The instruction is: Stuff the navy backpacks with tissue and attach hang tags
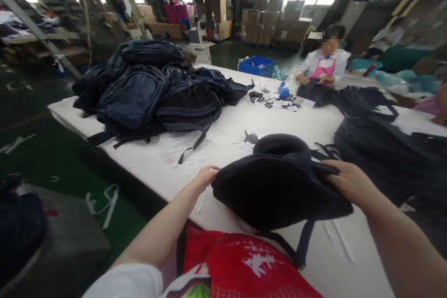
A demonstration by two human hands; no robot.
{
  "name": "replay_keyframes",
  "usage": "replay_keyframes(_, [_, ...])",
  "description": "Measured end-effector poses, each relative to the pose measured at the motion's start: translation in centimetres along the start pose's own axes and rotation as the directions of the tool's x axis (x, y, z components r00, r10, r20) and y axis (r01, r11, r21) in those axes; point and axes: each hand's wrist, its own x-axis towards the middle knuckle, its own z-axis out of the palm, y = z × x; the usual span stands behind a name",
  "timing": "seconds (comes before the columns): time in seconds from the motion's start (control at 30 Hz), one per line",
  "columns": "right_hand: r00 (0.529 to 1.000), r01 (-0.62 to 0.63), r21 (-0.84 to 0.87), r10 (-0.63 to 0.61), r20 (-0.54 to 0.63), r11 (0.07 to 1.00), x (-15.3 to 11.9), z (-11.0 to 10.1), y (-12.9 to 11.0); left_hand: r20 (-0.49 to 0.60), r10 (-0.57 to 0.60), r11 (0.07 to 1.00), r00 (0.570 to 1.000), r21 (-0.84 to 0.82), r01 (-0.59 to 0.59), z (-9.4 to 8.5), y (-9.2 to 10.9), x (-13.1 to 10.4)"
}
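A dark navy backpack (275,186) is held up in front of me, just over the near side of the white table (230,135). My left hand (207,177) grips its left edge, the fingertips partly behind the fabric. At the other side my right hand (344,179) is closed on the upper right part, with its fingers partly hidden by the cloth. A strap (306,244) dangles from the bag's underside near my red apron (244,260). Just beyond the bag lies a small bunch of black tags (250,137).
Navy backpacks (134,95) are heaped on the table's left, and more dark bags (391,163) lie along the right. Scattered tags (275,100) and a blue bin (256,66) are farther back. Across the table a person in a pink apron (321,71) handles a dark bag.
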Motion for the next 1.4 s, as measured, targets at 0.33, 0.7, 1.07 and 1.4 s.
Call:
replay_keyframes(0.33, [0.998, -0.028, 0.116, 0.034, -0.045, 0.993, 3.1, 3.1, -5.4, -0.158, 0.773, 0.616, 0.615, 0.424, -0.664, -0.9, 9.8, -10.0])
replay_keyframes(0.7, [0.896, 0.126, 0.887, 0.332, -0.294, 0.444, 0.8, 10.7, -15.6, -0.073, 0.964, 0.179, 0.254, 0.888, -0.423, -2.1, 15.0, -17.0])
replay_keyframes(1.07, [0.97, -0.024, 0.274, -0.043, 0.237, 0.961, 1.8, 16.0, -7.3, 0.37, 0.427, 0.684, 0.825, 0.464, -0.563, 1.0, 10.2, -5.6])
replay_keyframes(1.4, [0.972, -0.236, 0.36, 0.223, 0.077, 0.903, 4.0, 12.6, 4.6, 0.595, 0.026, 0.997, 0.804, -0.074, 0.022, 6.4, 6.7, -4.0])
